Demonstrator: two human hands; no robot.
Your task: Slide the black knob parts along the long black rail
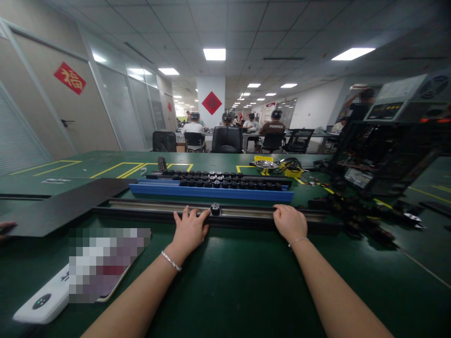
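A long black metal rail [246, 212] with a pale inner channel lies crosswise in front of me on the green table. One small black socket-like block [215, 209] sits in that channel. My left hand [190, 229] rests on the rail's near edge with its fingers spread, its thumb beside or touching the block. Further right, my right hand [291, 221] is closed around the rail's near wall, its fingertips hidden inside the channel.
Behind the rail, a blue rail [211, 191] stands before rows of black blocks [218, 180]. A dark flat panel [70, 206] and a phone [116, 267] with a white device [44, 298] are left. Loose black parts [366, 220] and an open electronics rack [380, 155] occupy the right.
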